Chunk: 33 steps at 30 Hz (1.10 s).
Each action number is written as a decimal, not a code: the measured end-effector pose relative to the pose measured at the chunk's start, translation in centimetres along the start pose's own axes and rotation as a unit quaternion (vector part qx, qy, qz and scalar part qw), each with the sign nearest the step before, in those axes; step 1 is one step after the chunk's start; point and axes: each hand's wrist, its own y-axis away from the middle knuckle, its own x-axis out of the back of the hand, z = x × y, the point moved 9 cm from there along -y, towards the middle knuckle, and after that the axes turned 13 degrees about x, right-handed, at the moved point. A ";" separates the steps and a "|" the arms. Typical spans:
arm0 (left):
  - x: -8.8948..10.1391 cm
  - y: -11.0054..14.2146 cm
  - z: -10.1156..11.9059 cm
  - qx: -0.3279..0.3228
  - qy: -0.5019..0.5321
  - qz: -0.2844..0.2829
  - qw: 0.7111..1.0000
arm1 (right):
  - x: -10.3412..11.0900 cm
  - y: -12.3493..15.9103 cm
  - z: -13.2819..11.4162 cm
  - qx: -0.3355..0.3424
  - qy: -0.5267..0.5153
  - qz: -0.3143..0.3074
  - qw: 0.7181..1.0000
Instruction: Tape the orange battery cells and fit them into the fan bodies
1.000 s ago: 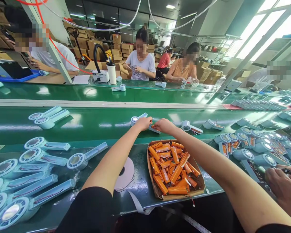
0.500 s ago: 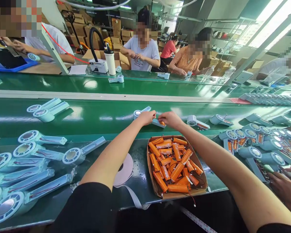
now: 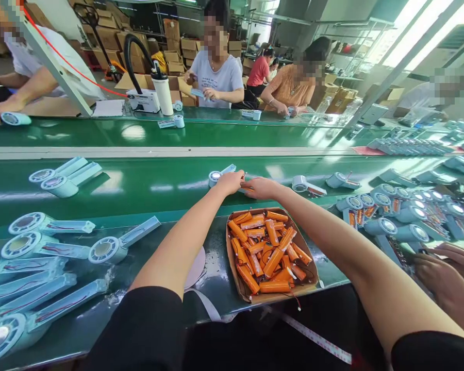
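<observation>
My left hand (image 3: 232, 182) is closed in a pinch over a light-blue handheld fan on the green belt; what its fingertips grip is too small to make out. Close beside it, my right hand (image 3: 261, 188) has its fingers closed on an orange battery pack (image 3: 249, 188) at the fan's open handle. Most of that fan is hidden by my hands. Just behind my left hand lies a round fan head (image 3: 215, 178), with a pale handle (image 3: 228, 169) pointing up and right. A cardboard tray (image 3: 232, 257) heaped with wired orange battery packs (image 3: 272, 257) stands below my hands.
Fan housings (image 3: 104, 249) with open handles crowd the left bench. Many fans with orange packs (image 3: 382, 226) fill the right, where another person's hands (image 3: 444, 273) work. A tape roll (image 3: 195, 268) lies beside the tray. Co-workers sit across the green belt (image 3: 154, 175).
The view has shifted slightly, moving the scene left. My hands stay together at the fan, and my right hand now covers more of the handle. Across the belt, a person at left lowers a fan part.
</observation>
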 end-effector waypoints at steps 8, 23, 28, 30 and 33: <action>2.8 7.0 2.4 -0.057 0.023 0.106 0.992 | 3.0 11.7 -2.8 -0.065 -0.087 0.188 0.976; -2.5 33.1 -15.6 -0.021 -0.047 0.044 0.998 | 1.0 20.8 -5.1 -0.041 -0.529 0.503 0.683; -1.1 32.5 -14.5 -0.047 -0.064 0.052 0.996 | -2.3 22.1 -10.0 -0.010 -0.724 0.429 0.540; 0.6 32.7 -12.3 -0.064 -0.056 0.130 0.988 | -4.7 21.6 -14.4 0.008 -0.784 0.319 0.533; 2.7 34.3 -7.1 -0.130 0.001 0.225 0.966 | -8.2 21.0 -21.2 0.043 -0.825 0.155 0.542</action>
